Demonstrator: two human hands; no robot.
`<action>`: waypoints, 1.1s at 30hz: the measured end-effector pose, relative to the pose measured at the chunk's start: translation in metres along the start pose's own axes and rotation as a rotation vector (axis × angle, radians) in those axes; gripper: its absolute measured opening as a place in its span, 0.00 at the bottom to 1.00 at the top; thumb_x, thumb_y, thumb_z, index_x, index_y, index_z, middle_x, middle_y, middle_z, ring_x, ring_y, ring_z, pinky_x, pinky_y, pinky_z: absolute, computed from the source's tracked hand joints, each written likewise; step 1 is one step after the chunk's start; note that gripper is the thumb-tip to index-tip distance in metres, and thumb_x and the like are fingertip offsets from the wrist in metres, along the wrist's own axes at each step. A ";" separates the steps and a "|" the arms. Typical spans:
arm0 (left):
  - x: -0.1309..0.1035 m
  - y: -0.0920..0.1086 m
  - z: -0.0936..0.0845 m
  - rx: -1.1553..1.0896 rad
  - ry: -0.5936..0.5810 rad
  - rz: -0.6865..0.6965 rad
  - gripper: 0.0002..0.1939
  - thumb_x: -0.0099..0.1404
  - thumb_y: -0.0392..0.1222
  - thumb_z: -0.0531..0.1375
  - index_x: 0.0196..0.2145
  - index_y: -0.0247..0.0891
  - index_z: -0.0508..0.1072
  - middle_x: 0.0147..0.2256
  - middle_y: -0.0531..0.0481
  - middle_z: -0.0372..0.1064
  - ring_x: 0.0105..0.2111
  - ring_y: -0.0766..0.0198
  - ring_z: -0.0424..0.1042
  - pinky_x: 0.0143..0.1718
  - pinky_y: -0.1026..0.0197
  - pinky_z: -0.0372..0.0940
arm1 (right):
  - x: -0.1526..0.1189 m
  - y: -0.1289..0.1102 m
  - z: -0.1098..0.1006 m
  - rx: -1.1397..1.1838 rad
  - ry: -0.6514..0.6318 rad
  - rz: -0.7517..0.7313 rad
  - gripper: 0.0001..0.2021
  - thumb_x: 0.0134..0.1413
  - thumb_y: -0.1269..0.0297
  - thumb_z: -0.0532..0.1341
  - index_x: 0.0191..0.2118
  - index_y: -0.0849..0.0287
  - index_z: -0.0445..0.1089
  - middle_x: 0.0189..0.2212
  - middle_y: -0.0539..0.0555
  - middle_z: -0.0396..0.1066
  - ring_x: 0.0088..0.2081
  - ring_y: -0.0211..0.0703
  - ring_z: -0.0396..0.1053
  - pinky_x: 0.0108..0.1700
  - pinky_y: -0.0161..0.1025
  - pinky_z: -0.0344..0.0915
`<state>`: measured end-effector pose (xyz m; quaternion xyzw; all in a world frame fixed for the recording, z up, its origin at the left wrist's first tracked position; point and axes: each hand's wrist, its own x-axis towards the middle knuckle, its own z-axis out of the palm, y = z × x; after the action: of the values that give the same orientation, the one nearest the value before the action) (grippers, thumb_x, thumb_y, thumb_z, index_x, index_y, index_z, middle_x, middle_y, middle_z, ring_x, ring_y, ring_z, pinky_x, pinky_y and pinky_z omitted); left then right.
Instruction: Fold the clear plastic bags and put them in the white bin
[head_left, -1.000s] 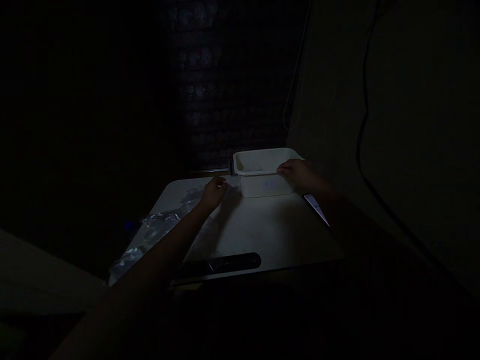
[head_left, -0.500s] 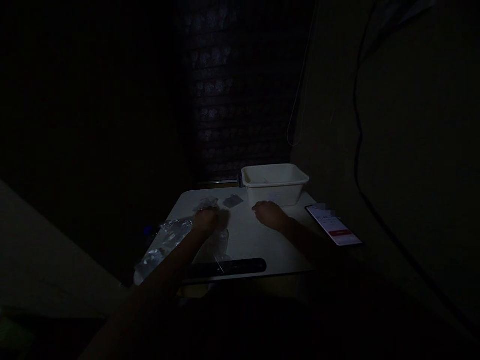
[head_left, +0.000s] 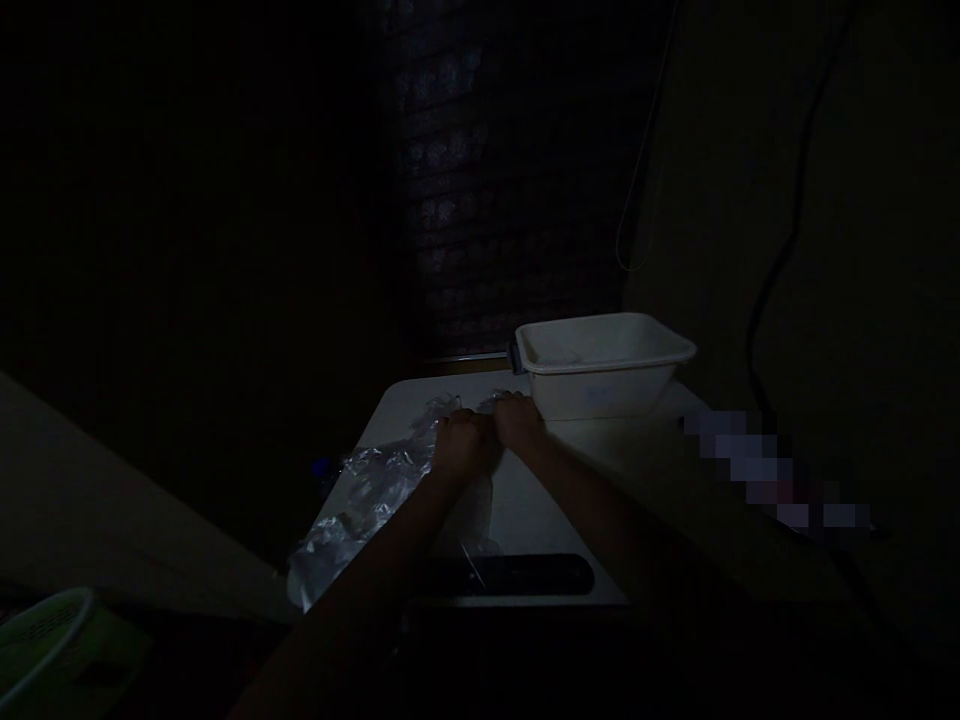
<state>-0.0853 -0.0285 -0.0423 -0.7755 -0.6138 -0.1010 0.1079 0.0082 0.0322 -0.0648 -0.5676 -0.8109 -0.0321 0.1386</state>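
Note:
Dim light hides much detail. My left hand [head_left: 463, 442] is closed above the middle of the white table [head_left: 525, 510], beside crumpled clear plastic [head_left: 382, 480] that spreads over the table's left side. My right hand [head_left: 517, 420], also closed, is right against it, near the front left corner of a white tub [head_left: 600, 385]. What either hand pinches is too dark and small to name. A little clear plastic [head_left: 491, 402] shows just behind the hands.
A black strip-like object [head_left: 540, 575] lies along the table's near edge. At the right is a pixelated, phone-like shape [head_left: 765, 465]. A green basket [head_left: 52, 640] stands low at the left, and a dark cord [head_left: 799, 200] hangs at the right.
My hands were apart and are now together, my right hand having moved left toward my left. The view has shifted, bringing more of the green basket into sight.

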 end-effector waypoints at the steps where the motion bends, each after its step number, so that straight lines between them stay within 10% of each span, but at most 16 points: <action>1: 0.000 0.001 0.000 -0.007 0.002 0.004 0.12 0.55 0.40 0.47 0.32 0.36 0.69 0.31 0.46 0.66 0.36 0.59 0.64 0.35 0.59 0.56 | 0.000 -0.002 0.000 -0.005 0.021 0.024 0.14 0.47 0.74 0.46 0.32 0.62 0.68 0.36 0.60 0.67 0.39 0.46 0.63 0.38 0.41 0.57; 16: 0.011 0.007 -0.019 -0.598 0.201 -0.178 0.15 0.53 0.35 0.50 0.40 0.33 0.66 0.39 0.45 0.65 0.37 0.64 0.65 0.38 0.63 0.60 | -0.027 0.036 -0.052 0.574 0.067 0.022 0.07 0.39 0.70 0.55 0.24 0.63 0.71 0.24 0.53 0.71 0.27 0.36 0.66 0.28 0.29 0.58; 24: 0.031 0.032 -0.052 -0.722 0.071 -0.063 0.11 0.51 0.36 0.53 0.33 0.33 0.70 0.34 0.48 0.68 0.36 0.62 0.66 0.37 0.61 0.59 | -0.034 0.051 -0.116 0.819 0.180 -0.122 0.04 0.36 0.73 0.57 0.20 0.63 0.69 0.20 0.50 0.69 0.25 0.34 0.65 0.30 0.30 0.60; 33: 0.030 0.034 -0.051 -1.036 0.049 -0.022 0.04 0.46 0.36 0.55 0.21 0.32 0.68 0.23 0.52 0.67 0.26 0.67 0.65 0.31 0.65 0.60 | -0.044 0.082 -0.146 1.031 0.363 0.120 0.05 0.41 0.73 0.54 0.19 0.62 0.62 0.13 0.46 0.64 0.18 0.32 0.64 0.25 0.31 0.61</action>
<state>-0.0463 -0.0228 0.0135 -0.7180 -0.4887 -0.4109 -0.2770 0.1254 -0.0096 0.0547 -0.4568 -0.6507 0.2800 0.5380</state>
